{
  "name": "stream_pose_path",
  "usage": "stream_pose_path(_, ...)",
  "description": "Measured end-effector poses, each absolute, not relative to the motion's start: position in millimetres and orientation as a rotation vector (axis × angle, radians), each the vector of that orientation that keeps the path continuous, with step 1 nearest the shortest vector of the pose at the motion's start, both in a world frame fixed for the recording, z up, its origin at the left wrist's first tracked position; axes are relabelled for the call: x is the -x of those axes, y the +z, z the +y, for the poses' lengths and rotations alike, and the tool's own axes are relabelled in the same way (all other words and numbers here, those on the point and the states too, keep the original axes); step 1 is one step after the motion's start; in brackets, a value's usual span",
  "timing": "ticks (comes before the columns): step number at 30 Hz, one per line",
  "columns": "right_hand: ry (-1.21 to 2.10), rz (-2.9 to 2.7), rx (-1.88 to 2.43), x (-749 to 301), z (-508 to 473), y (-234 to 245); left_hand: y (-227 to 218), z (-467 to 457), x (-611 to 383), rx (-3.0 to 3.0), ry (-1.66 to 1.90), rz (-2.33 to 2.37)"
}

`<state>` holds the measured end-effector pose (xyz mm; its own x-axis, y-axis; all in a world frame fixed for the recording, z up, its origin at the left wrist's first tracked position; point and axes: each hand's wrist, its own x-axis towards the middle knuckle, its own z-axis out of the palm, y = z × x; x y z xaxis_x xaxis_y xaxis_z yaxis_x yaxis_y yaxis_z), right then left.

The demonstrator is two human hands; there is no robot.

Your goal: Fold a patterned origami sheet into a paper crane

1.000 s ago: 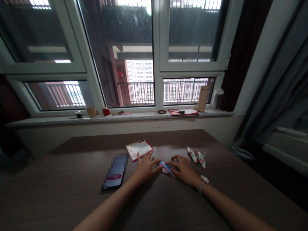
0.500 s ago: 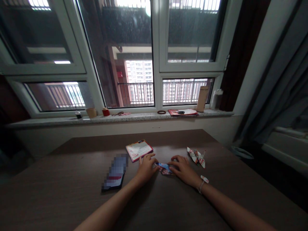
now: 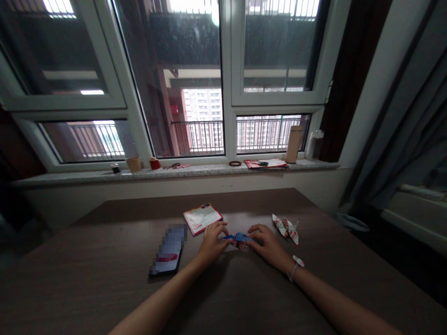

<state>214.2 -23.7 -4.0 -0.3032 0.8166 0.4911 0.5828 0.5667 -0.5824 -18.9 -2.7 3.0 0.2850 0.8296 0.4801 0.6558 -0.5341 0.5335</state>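
A small folded piece of blue and red printed paper lies on the dark wooden table between my hands. My left hand pinches its left end with curled fingers. My right hand presses on its right end, fingers bent over it. A finished folded paper figure in red and white print rests just right of my right hand. A stack of printed square paper sheets lies beyond my left hand.
A phone lies flat to the left of my left hand. The window sill behind the table carries cups, a tall tan bottle, a jar and a red booklet. A curtain hangs at the right.
The paper piece has been turned from slanting to lying level between my hands. My left fingers have curled from spread flat into a pinch on it.
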Motion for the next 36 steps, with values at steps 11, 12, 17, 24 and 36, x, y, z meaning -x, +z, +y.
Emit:
stream_pose_path(11, 0.07, -1.931, 1.213, -218, -22, -3, -4, 0, 18, -2.423, 1.09, 1.435)
stream_pose_path(12, 0.057, -1.957, 1.231, -217, -24, -2, -5, 0, 18, -2.435, 1.077, 1.453)
stream_pose_path(17, 0.035, -2.107, 1.262, -210, -33, 1, -6, -3, 15, -2.501, 0.924, 1.546)
stream_pose_path(24, 0.214, -2.237, 1.21, -209, -33, 3, 1, -9, 12, -2.486, 0.764, 1.636)
stream_pose_path(36, 0.218, -2.311, 1.052, -209, -33, 5, 2, -9, 13, -2.506, 0.79, 1.652)
